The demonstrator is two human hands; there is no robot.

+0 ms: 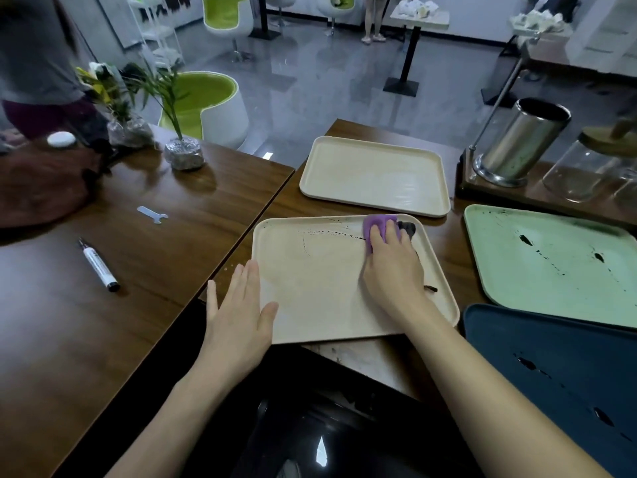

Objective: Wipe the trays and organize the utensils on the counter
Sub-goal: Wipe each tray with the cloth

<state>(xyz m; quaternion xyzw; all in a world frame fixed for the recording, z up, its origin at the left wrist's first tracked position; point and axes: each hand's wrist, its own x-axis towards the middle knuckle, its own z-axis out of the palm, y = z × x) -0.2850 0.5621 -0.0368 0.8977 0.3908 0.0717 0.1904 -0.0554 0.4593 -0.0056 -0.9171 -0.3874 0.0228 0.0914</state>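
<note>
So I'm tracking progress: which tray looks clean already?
The far beige tray, beyond the right hand; the near beige, green and blue trays show dark marks.

Beside the near beige tray (320,288), the blue tray (551,374) runs off the frame's right edge. The right hand (393,267) hides most of the purple cloth (374,224); the glass jars (579,174) blur.

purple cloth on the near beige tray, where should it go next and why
Probably sweep the purple cloth left along the dark streak. The right hand presses it at the streak's right end, while the left hand steadies the beige tray.
</note>
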